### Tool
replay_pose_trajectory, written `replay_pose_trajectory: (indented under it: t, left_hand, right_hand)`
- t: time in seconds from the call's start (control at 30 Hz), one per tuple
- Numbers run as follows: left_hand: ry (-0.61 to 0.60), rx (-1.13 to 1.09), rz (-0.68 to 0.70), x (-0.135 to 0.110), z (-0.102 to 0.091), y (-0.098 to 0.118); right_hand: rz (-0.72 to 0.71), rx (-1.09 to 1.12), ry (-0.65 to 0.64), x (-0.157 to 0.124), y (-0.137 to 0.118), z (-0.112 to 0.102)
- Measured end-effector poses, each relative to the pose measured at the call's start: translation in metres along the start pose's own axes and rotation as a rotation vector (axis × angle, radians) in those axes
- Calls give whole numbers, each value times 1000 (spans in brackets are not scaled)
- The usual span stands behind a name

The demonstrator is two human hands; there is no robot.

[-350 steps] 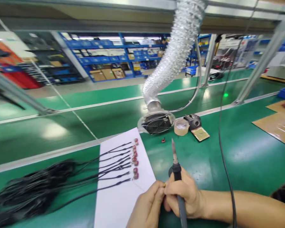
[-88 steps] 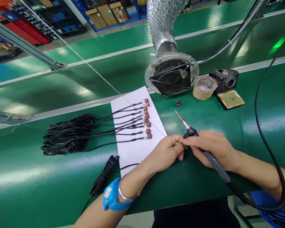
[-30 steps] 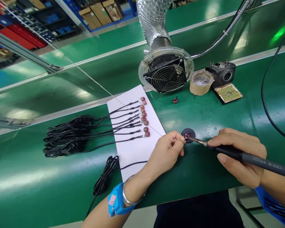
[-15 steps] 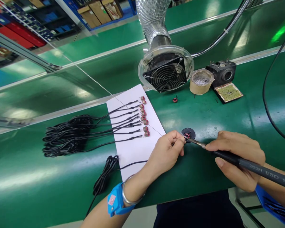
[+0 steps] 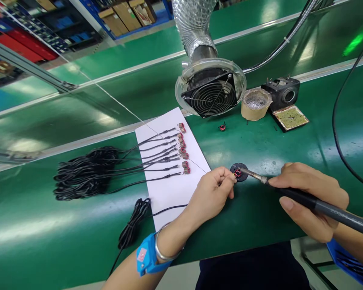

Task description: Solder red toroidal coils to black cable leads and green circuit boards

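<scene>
Gripping the soldering iron in our right hand, to the right of the black disc, we are aiming its long axis leftward and slightly away from us, so that the metal tip is ending over the disc. The right thumb and fingers are closing on the handle, themselves well apart from the disc. At the disc's left edge, our left hand is pressing thumb and finger together; whatever they are pinching is too small for us to tell.

The red-wound ring is sitting on the disc's left part, just to the right of those fingertips, so the left hand is lying much nearer to it; only the iron is bridging the gap from the right. The ring is showing a round outline with no long axis, and we are not managing to tell whether the tip is touching it.

Left of the disc, a white sheet is bearing red-and-tan rings beside black cable ends. Beyond the disc, a loose ring is lying on the green bench. Farther beyond, a tape roll is standing to the right and a fan to the left.
</scene>
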State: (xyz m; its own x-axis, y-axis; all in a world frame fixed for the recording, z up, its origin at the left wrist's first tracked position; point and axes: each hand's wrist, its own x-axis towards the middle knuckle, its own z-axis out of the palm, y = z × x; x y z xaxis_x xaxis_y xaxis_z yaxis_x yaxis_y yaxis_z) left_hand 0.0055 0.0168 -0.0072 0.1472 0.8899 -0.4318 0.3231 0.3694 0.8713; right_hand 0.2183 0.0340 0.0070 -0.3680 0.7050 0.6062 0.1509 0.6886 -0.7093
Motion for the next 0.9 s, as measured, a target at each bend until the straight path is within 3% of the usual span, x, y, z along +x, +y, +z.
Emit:
replay_pose_trajectory:
  t: [0.2,0.4,0.47,0.67,0.9]
  left_hand:
    - [-20,-32,2,0,-3,1]
    - [-91,-204,-54,6,-9,2]
    - [-117,-228,-54,7,-10,1]
    - [-186,-104,60,3,-13,-5]
    - [-205,25,87,-2,-16,0]
  right_hand:
    - [16,-96,59,8,9,3]
    - [-65,-153,-252,23,30,22]
    - [-82,-128,-290,24,37,29]
    - [-144,-103,-236,25,43,38]
    - [-228,-135,-222,23,37,38]
